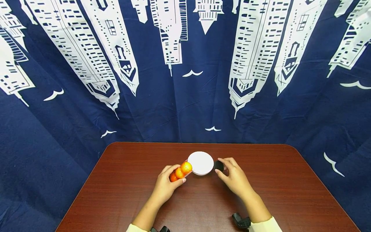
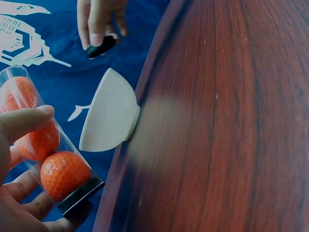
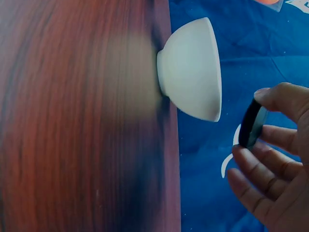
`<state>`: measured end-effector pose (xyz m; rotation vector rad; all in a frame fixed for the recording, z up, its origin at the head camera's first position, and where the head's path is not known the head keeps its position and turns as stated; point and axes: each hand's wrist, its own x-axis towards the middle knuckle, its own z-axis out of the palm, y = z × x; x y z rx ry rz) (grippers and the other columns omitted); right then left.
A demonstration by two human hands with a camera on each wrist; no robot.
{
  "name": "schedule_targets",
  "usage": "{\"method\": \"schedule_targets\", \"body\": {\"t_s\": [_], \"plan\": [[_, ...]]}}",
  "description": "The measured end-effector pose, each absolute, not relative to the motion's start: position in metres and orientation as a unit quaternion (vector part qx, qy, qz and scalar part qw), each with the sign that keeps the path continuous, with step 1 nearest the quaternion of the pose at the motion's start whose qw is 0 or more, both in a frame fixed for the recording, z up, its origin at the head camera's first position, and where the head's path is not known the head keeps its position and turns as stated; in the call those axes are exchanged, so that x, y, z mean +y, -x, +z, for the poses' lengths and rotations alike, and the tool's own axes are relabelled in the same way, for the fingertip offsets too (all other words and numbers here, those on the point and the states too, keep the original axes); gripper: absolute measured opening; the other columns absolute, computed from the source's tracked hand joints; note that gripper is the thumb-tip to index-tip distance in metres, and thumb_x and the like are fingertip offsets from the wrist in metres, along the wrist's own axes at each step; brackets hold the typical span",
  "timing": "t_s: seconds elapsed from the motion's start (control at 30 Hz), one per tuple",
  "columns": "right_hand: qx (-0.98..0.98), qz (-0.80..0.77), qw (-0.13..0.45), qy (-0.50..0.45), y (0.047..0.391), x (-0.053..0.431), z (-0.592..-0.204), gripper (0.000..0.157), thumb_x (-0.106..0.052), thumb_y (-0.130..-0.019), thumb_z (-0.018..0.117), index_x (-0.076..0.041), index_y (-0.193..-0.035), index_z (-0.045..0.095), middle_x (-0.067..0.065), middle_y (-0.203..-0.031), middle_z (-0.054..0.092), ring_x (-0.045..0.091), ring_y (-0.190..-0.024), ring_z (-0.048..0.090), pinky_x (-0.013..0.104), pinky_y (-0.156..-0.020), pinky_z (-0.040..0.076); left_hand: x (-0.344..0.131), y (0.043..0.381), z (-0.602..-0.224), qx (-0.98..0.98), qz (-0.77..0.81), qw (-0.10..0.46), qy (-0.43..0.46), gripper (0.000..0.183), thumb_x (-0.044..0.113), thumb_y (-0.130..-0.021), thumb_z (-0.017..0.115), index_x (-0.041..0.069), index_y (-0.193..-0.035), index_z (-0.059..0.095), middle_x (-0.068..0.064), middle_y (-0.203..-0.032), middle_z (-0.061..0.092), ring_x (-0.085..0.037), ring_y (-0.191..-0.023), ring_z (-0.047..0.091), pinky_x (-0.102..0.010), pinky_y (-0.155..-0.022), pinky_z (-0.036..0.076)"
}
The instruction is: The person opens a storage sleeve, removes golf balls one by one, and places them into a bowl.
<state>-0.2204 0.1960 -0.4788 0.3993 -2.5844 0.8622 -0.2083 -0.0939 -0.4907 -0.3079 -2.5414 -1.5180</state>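
Observation:
A clear plastic tube of orange golf balls (image 2: 65,175) is in my left hand (image 1: 166,185), gripped between thumb and fingers. Three balls show inside it, and a black cap (image 2: 81,197) closes its lower end in the left wrist view. My right hand (image 1: 237,180) pinches a round black cap (image 3: 252,123) by its edge, thumb on one side and fingers on the other. Between the two hands a white bowl (image 1: 200,163) stands upright on the table. Tube and loose cap are both held above the tabletop, one on either side of the bowl.
The brown wooden table (image 1: 203,206) has rounded far corners. Behind it hangs a dark blue cloth (image 1: 179,106) printed with white buildings and birds. A black device (image 1: 241,221) is on the right wrist, with part of another at the left wrist.

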Motion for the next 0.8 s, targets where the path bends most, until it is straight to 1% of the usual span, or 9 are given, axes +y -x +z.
{"method": "schedule_targets", "body": {"t_s": [0.13,0.23,0.4,0.5,0.8], "plan": [[-0.932,0.304,0.158,-0.116,0.221,0.199,-0.481,0.048,-0.019,-0.089,0.077,-0.004,-0.133,0.063,0.009,-0.119,0.061,0.023,-0.095,0.063,0.041,-0.08,0.053,-0.095,0.21,-0.491,-0.848,-0.513,0.091,0.099,0.054,0.025,-0.079,0.087,0.018,-0.128,0.067,0.001,-0.119,0.065,-0.018,-0.11,0.061,-0.042,-0.098,0.051],[-0.943,0.292,0.127,-0.1,0.222,0.201,-0.484,0.049,-0.018,-0.089,0.075,-0.004,-0.134,0.063,0.011,-0.119,0.061,0.023,-0.096,0.061,0.04,-0.079,0.051,-0.095,0.21,-0.492,-0.847,-0.514,0.096,0.096,0.053,0.024,-0.078,0.088,0.018,-0.127,0.068,0.001,-0.119,0.065,-0.018,-0.109,0.061,-0.041,-0.099,0.051],[-0.956,0.267,0.082,-0.088,0.224,0.205,-0.491,0.048,-0.019,-0.088,0.076,-0.004,-0.132,0.064,0.012,-0.12,0.063,0.019,-0.09,0.059,0.037,-0.076,0.05,-0.097,0.21,-0.491,-0.846,-0.515,0.097,0.095,0.053,0.026,-0.078,0.088,0.018,-0.127,0.068,0.002,-0.119,0.065,-0.016,-0.109,0.061,-0.039,-0.099,0.051],[-0.959,0.259,0.073,-0.09,0.225,0.206,-0.494,0.048,-0.018,-0.086,0.079,-0.003,-0.13,0.065,0.012,-0.12,0.064,0.018,-0.089,0.059,0.038,-0.078,0.051,-0.097,0.211,-0.491,-0.846,-0.515,0.098,0.097,0.053,0.027,-0.079,0.088,0.019,-0.127,0.068,0.002,-0.119,0.065,-0.016,-0.109,0.061,-0.039,-0.098,0.052],[-0.961,0.254,0.046,-0.102,0.223,0.207,-0.499,0.044,-0.017,-0.083,0.082,-0.001,-0.122,0.07,0.01,-0.114,0.067,0.018,-0.091,0.063,0.04,-0.081,0.054,-0.097,0.21,-0.49,-0.846,-0.515,0.098,0.094,0.053,0.025,-0.078,0.088,0.018,-0.127,0.068,0.002,-0.119,0.065,-0.016,-0.11,0.061,-0.037,-0.099,0.051]]}}
